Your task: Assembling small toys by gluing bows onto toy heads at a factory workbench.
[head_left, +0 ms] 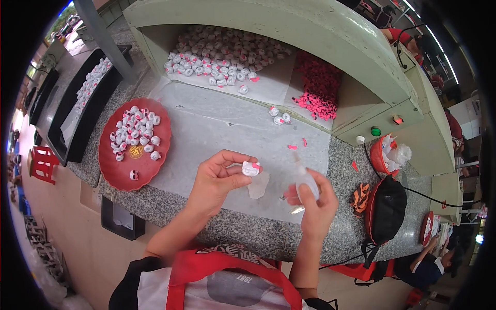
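Between thumb and fingers, my left hand (219, 178) pinches a small white cat-shaped head (251, 169) with a pink bow on it. My right hand (319, 204) is closed around a translucent white squeeze bottle (307, 187), its thin tip pointing up and away, apart from the head. A small piece of whitish paper (258, 186) lies on the white sheet (206, 129) between my hands. Two loose pink pieces (293, 147) rest beyond the bottle, and several white heads (279, 120) sit farther back.
A red scalloped plate (111, 170) on the left holds several white heads. Under the pale green hood (268, 23) lie piles of white heads (222, 57) and pink pieces (316, 85). At right stand a red basket (380, 160) and a black bag (388, 209). A person (429, 266) sits beyond.
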Demonstrator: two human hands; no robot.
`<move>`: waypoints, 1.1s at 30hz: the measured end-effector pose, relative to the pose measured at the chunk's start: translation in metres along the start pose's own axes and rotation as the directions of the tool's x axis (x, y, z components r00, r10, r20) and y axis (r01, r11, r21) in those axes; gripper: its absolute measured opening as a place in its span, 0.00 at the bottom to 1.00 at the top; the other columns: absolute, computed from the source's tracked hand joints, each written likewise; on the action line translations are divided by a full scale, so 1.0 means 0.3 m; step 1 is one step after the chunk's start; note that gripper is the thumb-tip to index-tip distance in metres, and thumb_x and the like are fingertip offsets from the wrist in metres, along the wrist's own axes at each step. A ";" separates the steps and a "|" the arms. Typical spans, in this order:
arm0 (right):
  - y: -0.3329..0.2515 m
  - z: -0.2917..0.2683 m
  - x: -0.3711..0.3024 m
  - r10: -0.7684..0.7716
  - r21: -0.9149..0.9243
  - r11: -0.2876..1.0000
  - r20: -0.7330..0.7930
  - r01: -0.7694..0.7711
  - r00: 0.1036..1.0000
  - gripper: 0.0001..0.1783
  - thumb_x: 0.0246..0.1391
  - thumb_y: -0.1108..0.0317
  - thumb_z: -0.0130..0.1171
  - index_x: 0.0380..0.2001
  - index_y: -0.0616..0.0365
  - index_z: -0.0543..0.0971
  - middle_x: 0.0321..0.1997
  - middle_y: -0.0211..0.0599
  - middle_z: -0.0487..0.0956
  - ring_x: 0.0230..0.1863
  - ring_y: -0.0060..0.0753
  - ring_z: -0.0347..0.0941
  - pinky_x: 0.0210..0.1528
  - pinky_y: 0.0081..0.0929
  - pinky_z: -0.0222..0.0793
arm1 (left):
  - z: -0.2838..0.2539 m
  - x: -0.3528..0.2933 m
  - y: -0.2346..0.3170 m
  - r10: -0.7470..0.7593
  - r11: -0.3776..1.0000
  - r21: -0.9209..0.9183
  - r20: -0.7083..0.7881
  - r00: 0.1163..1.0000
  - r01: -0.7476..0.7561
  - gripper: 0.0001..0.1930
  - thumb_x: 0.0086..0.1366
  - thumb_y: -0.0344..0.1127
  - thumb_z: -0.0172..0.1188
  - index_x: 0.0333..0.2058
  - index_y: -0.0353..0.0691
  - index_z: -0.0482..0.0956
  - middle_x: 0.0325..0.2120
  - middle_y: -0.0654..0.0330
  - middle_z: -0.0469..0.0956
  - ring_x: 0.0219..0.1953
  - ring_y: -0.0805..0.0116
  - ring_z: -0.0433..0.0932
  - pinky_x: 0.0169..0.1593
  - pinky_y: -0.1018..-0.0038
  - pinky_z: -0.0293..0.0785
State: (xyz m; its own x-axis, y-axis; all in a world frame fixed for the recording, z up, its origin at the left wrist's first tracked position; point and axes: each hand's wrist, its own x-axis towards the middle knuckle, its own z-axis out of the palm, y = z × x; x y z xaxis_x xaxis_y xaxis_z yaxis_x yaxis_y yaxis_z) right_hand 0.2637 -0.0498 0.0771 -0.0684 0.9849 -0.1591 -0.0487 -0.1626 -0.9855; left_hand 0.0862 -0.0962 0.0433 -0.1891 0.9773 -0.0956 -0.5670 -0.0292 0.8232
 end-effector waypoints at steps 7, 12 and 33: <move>0.235 0.009 0.379 -0.286 -0.919 0.363 0.050 0.157 0.957 0.13 0.38 0.71 0.58 0.31 0.63 0.74 0.20 0.33 0.75 0.22 0.25 0.72 0.25 0.19 0.68 | 0.013 0.001 -0.035 -0.053 0.999 0.001 0.033 0.998 0.053 0.16 0.49 0.15 0.54 0.38 0.33 0.69 0.38 0.54 0.73 0.41 0.64 0.74 0.46 0.73 0.69; 0.215 -0.023 0.324 -0.242 -0.813 0.549 0.066 0.193 0.968 0.10 0.39 0.70 0.61 0.28 0.63 0.76 0.18 0.30 0.74 0.19 0.18 0.69 0.22 0.16 0.65 | 0.022 0.017 -0.051 -0.025 0.997 0.075 -0.020 0.999 0.027 0.16 0.49 0.16 0.55 0.39 0.31 0.69 0.37 0.55 0.73 0.40 0.66 0.75 0.43 0.76 0.71; 0.035 0.065 -0.024 -0.195 -0.116 0.967 0.225 0.225 0.955 0.10 0.38 0.81 0.60 0.29 0.65 0.76 0.25 0.32 0.74 0.25 0.17 0.68 0.26 0.12 0.63 | 0.066 -0.026 -0.033 0.146 0.985 0.074 0.152 0.977 -0.159 0.13 0.53 0.17 0.51 0.40 0.29 0.71 0.41 0.51 0.70 0.43 0.66 0.72 0.47 0.74 0.69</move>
State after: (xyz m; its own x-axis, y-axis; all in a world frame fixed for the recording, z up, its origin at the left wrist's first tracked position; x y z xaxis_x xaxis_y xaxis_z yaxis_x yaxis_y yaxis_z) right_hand 0.2442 -0.0597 0.0691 -0.2796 0.9586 0.0535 0.0531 0.0710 -0.9961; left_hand 0.1092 -0.0994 0.0471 -0.1461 0.9829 0.1121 -0.4692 -0.1686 0.8668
